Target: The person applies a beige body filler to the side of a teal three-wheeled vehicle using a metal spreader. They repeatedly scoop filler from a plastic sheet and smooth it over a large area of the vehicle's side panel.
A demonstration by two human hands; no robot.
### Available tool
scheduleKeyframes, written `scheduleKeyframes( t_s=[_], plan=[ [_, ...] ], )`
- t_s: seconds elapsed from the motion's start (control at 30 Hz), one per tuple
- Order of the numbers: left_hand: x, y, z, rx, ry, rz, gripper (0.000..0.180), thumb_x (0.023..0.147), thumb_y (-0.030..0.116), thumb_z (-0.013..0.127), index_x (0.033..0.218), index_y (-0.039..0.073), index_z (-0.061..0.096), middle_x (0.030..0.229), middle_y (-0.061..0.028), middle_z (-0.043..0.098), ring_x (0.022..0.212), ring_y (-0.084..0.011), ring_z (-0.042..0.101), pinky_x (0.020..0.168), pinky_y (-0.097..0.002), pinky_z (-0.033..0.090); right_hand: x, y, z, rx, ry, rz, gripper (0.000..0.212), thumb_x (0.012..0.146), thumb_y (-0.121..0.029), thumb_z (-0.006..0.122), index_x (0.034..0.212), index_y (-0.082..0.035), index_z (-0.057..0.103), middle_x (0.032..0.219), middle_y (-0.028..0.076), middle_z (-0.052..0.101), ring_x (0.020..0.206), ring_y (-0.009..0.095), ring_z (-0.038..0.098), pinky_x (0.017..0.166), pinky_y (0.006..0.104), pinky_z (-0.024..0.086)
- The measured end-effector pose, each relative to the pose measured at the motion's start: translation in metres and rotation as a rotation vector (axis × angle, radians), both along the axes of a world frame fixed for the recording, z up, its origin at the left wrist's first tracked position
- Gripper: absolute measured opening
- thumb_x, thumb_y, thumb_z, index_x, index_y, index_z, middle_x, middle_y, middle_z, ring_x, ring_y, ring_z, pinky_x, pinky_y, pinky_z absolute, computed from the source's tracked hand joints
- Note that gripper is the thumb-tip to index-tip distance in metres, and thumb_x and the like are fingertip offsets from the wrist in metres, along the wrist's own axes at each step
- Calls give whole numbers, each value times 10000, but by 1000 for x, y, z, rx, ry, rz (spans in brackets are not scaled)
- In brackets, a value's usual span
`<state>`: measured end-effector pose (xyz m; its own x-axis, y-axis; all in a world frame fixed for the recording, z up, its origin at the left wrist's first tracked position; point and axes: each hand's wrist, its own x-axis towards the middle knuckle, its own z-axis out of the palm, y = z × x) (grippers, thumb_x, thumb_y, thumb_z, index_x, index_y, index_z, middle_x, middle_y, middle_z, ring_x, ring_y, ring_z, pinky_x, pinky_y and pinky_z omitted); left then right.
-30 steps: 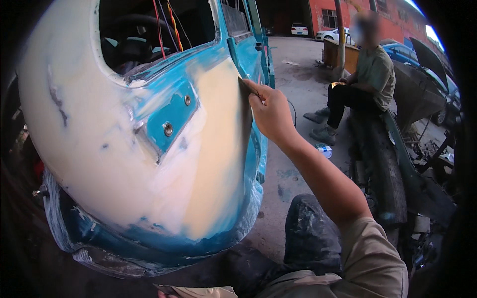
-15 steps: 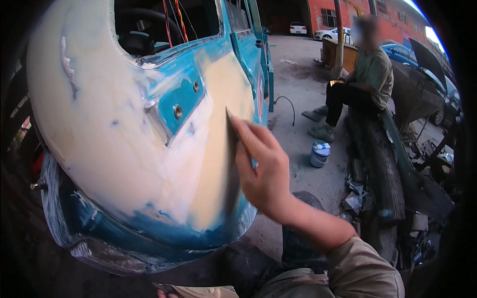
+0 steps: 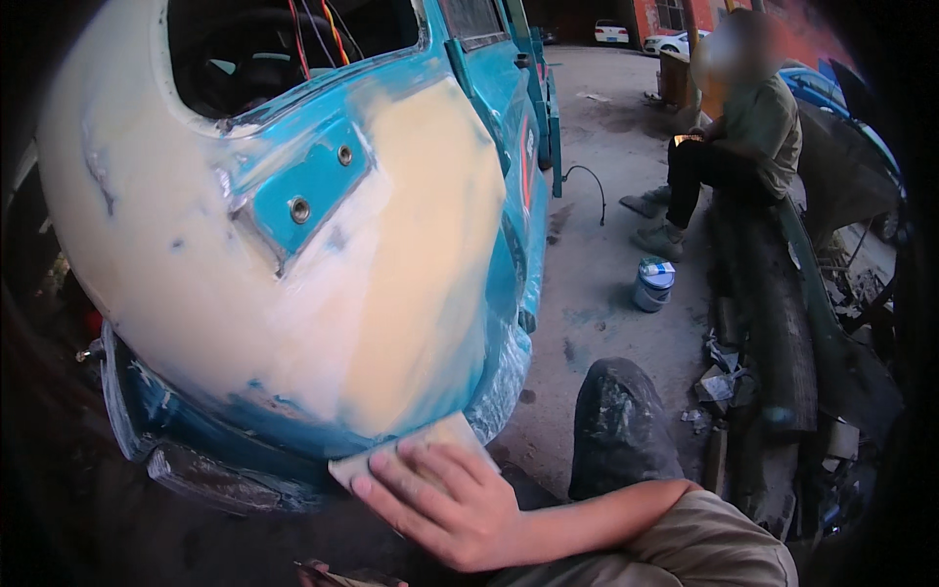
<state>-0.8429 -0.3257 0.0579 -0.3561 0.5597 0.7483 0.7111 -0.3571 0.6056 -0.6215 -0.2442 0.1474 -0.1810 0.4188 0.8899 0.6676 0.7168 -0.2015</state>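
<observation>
My right hand (image 3: 453,504) grips a flat, thin putty spreader (image 3: 460,430), its fingers laid along the beige face. The spreader is at the lower edge of a rounded vehicle body panel (image 3: 235,323); whether it touches cannot be told. Pale filler covers much of this blue panel, and a smooth yellowish band of putty (image 3: 421,245) runs down its right side. A bare blue patch with two round metal fittings (image 3: 299,209) lies left of that band. At the bottom edge my left hand (image 3: 315,575) shows only in part, closed on a putty-smeared board (image 3: 342,581).
A person (image 3: 753,127) sits to the right on a dark beam (image 3: 763,303). A lidded bucket (image 3: 653,286) stands on the concrete ground nearby. Scrap and rubble (image 3: 719,382) lie beside the beam. Loose wires (image 3: 333,34) hang in the window opening; parked cars are farther back.
My right hand has come down and left from the putty band to the panel's lower edge, and the spreader is turned flat. The view has shifted, and the board shows less.
</observation>
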Motion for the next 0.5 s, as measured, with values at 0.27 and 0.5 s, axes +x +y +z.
scheduleKeyframes(
  t_s=[0.27,0.5],
  plan=[
    [75,21,31,119,-1016,-695,389,999,14,599,1370,-82,532,1322,-312,599,1144,-354,640,983,-476,543,90,8,2,-540,563,990,410,961,-14,601,1369,-20,640,1369,140,659,1259,309,627,1096,403,464],
    [116,50,8,208,-211,-397,350,1003,1,573,1340,-89,558,1399,-298,548,1158,-358,633,1003,-495,533,165,27,-6,-787,274,1222,398,1032,-92,581,1428,-56,602,1438,150,609,1413,368,494,1197,493,355]
  ],
)
